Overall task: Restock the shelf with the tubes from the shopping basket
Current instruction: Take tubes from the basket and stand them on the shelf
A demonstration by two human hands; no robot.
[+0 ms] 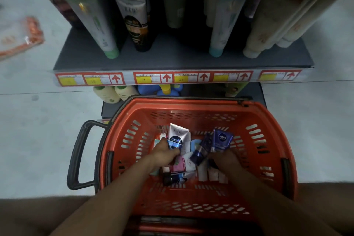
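Your left hand (pixel 164 152) grips a white tube with a blue band (pixel 177 139) inside the orange shopping basket (pixel 272 159); its long axis runs toward the shelf (pixel 183 59), crimped end away from you. Your right hand (pixel 223 159) holds 2 tubes, a dark purple tube (pixel 201 151) and a blue Nivea tube (pixel 222 140), fanned apart. Lifting both risks 1 slipping back among the loose tubes.

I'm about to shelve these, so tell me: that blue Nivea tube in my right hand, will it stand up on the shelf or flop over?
The Nivea tube looks short with a flat crimped end, so probably light and fairly stiff in the right hand. Tubes already on the shelf stand on their caps, leaning back; this one likely does the same. Its glossy skin might be slippery.
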